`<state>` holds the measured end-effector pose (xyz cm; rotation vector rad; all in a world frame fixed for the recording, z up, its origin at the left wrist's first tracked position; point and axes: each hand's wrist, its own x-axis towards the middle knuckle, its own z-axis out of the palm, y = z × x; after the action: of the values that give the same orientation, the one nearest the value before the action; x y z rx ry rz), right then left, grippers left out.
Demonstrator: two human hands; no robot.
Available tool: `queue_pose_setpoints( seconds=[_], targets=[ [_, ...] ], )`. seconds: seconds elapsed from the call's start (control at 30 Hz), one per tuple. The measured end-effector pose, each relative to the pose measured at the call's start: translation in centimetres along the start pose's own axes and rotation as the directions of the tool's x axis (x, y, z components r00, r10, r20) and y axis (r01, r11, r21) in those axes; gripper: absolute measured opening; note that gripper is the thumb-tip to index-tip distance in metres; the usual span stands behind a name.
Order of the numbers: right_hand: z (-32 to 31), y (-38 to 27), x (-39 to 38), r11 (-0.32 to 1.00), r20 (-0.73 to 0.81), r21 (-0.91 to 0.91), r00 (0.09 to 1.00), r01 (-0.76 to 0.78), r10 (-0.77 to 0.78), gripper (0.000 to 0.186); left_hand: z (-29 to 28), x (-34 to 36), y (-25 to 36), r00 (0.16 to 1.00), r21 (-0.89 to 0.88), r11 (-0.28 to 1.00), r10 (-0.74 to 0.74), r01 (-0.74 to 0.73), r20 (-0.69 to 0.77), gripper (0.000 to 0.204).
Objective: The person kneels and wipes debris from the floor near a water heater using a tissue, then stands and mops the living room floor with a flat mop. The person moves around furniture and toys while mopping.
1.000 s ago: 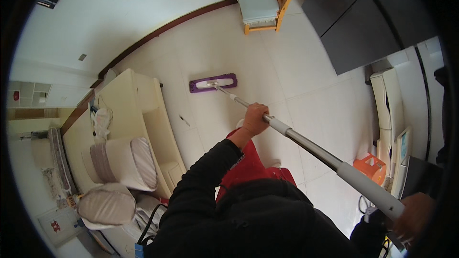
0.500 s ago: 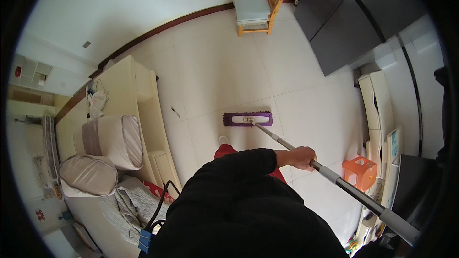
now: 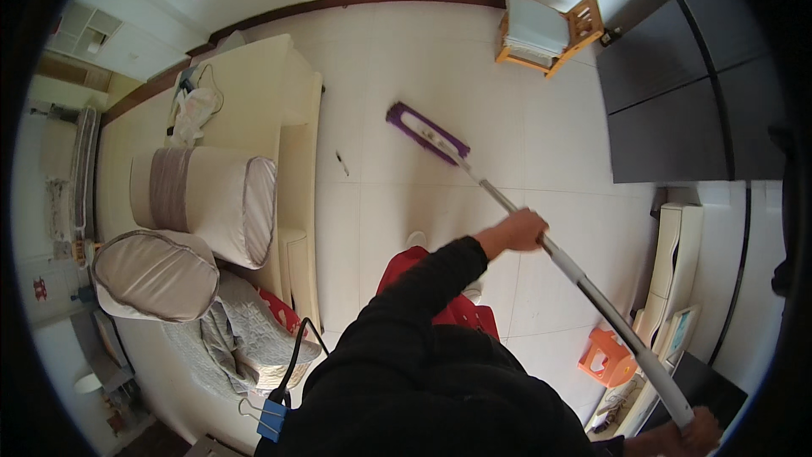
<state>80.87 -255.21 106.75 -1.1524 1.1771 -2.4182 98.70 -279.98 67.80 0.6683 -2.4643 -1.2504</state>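
Note:
A flat mop with a metal pole (image 3: pixel 562 264) runs slantwise from the lower right to its purple head (image 3: pixel 430 135) on the tiled floor. The head lies tilted, its far end toward the upper left, and looks slightly smeared by motion. My left hand (image 3: pixel 520 229) is closed round the middle of the pole. At the pole's near end, by the lower right rim, my right hand (image 3: pixel 689 436) grips the light grey handle. A small dark and white pen-like object (image 3: pixel 342 162) lies on the floor left of the mop head.
On the left is a cream bed frame (image 3: pixel 298 152) with pillows (image 3: pixel 182 275) and a grey quilt (image 3: pixel 228 334). A wooden chair (image 3: pixel 584 21) stands at the far wall, beside dark cabinets (image 3: pixel 677 131). An orange stool (image 3: pixel 607 357) and a low cream cabinet (image 3: pixel 672 245) are at right.
The mop head has swung away and to the left, turning from level to slanted. My left hand has shifted slightly; my right hand has come into view. The whole view has turned somewhat.

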Motion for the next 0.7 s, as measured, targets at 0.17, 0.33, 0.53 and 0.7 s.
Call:
queue_pose_setpoints(
  seconds=[0.17, 0.33, 0.53, 0.7],
  targets=[
    [7.6, 8.4, -2.4, 0.969, 0.16, 0.096, 0.964, -0.228, 0.211, 0.033, -8.8, -4.7, -9.1, 0.926, 0.182, 0.966, -0.105, 0.181, -0.361, 0.018],
    [12.1, 9.5, -3.1, 0.941, 0.323, -0.338, 0.941, 0.016, 0.1, 0.034, -11.8, -9.8, -10.2, 0.784, 0.08, 0.963, -0.16, 0.257, -0.6, 0.025],
    [12.0, 5.7, -0.7, 0.973, 0.811, 0.094, 0.584, -0.211, 0.049, 0.038, -8.4, -11.2, -5.9, 0.726, 0.046, 0.973, -0.136, 0.224, -0.674, 0.033],
    [6.5, 1.4, -0.3, 0.978, 0.821, 0.071, 0.569, -0.195, 0.054, 0.036, -1.6, -10.4, -0.9, 0.732, 0.084, 0.971, -0.109, 0.223, -0.673, 0.035]
  ],
)
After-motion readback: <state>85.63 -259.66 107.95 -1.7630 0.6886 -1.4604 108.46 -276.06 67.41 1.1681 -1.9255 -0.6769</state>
